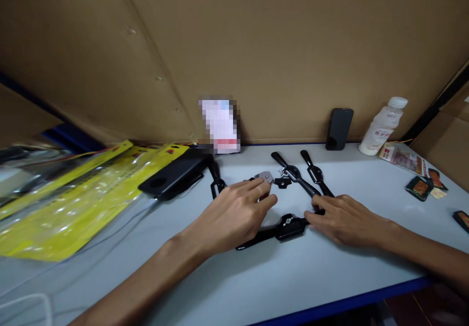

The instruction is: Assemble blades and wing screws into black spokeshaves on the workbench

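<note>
My right hand [340,218] is closed on the right handle of a black spokeshave [291,227], at the front of the work area. The left handle of that tool passes below my left hand [245,211]. My left hand reaches over small parts, its fingers curved down and the thumb apart. At its fingertips lies a silver blade [264,176], partly covered by the fingers. Beside it are a small black plate [282,183] and some silver screws [282,172]. Two more spokeshaves [293,172] [315,173] lie behind my right hand. Another black spokeshave [218,184] is partly hidden behind my left hand.
Yellow plastic packaging [84,209] and a black device [176,174] lie at the left. A lit phone [223,126] and a dark phone [339,129] lean on the cardboard wall. A bottle [383,127] and small packets [418,188] are at the right. The blue table edge [340,302] runs in front.
</note>
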A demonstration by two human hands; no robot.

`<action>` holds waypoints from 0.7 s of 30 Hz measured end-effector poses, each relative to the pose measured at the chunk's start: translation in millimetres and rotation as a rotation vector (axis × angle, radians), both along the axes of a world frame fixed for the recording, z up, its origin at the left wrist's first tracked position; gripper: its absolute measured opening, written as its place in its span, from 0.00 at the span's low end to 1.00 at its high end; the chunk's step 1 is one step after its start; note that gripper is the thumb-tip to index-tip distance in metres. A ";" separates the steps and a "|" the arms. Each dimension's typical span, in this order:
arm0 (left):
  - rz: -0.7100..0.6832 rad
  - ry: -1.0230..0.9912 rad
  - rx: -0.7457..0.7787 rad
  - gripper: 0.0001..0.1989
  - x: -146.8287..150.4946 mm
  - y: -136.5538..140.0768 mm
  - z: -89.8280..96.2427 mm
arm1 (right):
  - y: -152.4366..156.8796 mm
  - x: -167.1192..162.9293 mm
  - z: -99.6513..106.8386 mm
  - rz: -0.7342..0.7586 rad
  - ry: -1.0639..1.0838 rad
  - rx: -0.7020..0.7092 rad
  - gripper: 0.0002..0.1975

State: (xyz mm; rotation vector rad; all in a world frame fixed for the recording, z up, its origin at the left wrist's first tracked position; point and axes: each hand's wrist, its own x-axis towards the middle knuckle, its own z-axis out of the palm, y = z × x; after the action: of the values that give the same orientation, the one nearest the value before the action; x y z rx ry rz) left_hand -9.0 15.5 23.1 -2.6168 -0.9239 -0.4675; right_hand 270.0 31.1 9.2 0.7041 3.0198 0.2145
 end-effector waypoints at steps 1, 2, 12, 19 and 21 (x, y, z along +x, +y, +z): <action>0.003 0.006 0.006 0.14 -0.3 0.2 0.2 | 0.5 -0.2 -0.2 0.000 0.006 0.004 0.10; 0.004 0.012 0.011 0.14 -0.7 0.5 0.5 | 0.7 -0.6 -0.5 -0.003 0.019 0.005 0.10; 0.141 0.056 -0.080 0.11 -13.9 15.8 1.3 | -2.9 -3.3 -0.5 -0.029 0.102 -0.026 0.14; 0.255 0.001 -0.200 0.12 -23.1 28.2 -1.9 | 16.6 3.0 4.8 -0.133 0.284 -0.031 0.18; 0.285 -0.005 -0.228 0.13 -24.2 31.0 -3.7 | 28.9 2.5 14.6 -0.236 0.348 -0.028 0.18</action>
State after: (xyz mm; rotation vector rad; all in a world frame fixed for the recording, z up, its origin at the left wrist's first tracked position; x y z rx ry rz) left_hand -33.2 46.5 19.5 -2.6173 -1.3992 -0.3111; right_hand 272.5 60.0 23.8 1.1997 3.2052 0.0444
